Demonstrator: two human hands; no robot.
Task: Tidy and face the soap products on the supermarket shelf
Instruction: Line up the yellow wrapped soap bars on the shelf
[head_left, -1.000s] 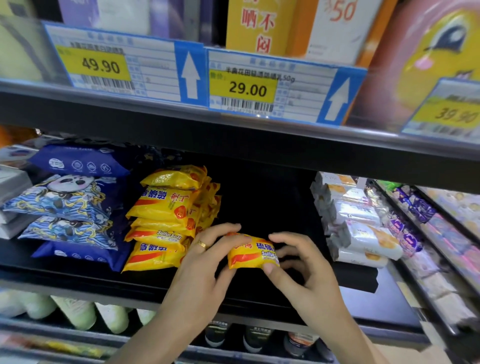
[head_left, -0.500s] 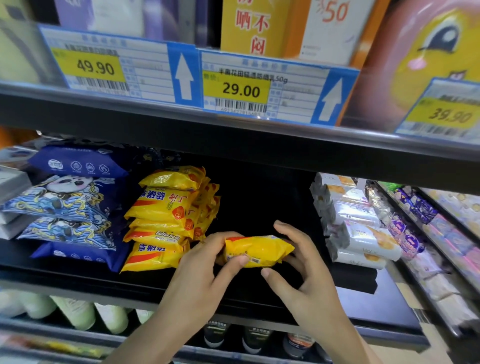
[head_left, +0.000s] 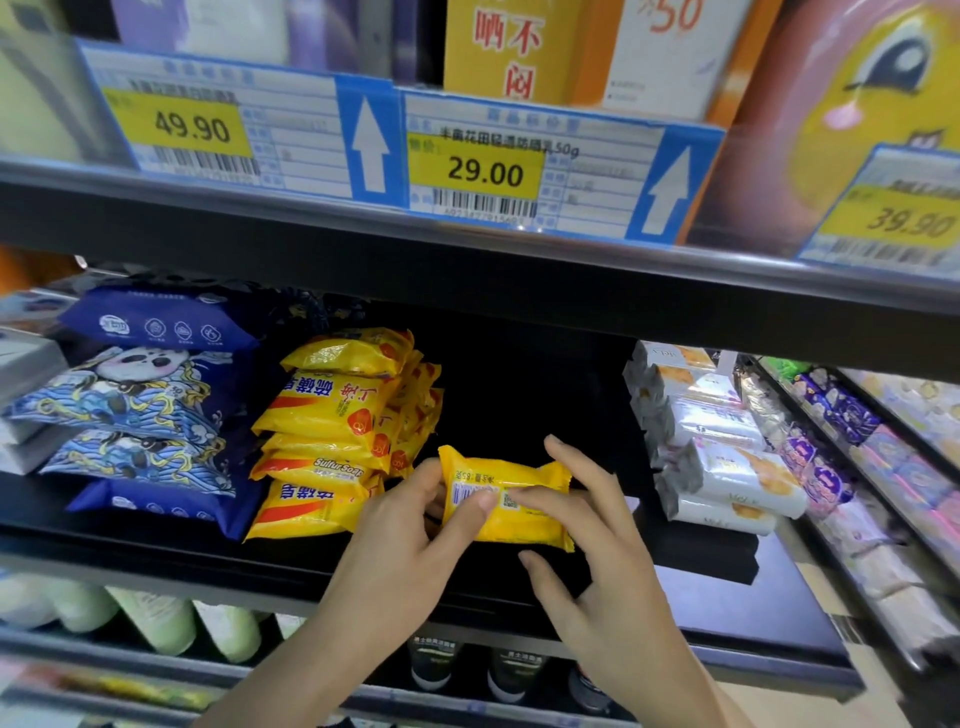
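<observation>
Since a second ago, when its red-printed front faced you, you are turning the yellow soap bar (head_left: 506, 499) barcode-side out above the shelf (head_left: 727, 613) beside the yellow stack (head_left: 332, 431), left hand (head_left: 410, 540) and right hand (head_left: 587, 545) both pinching it, so facing is unfinished, while its front is hiding.
</observation>
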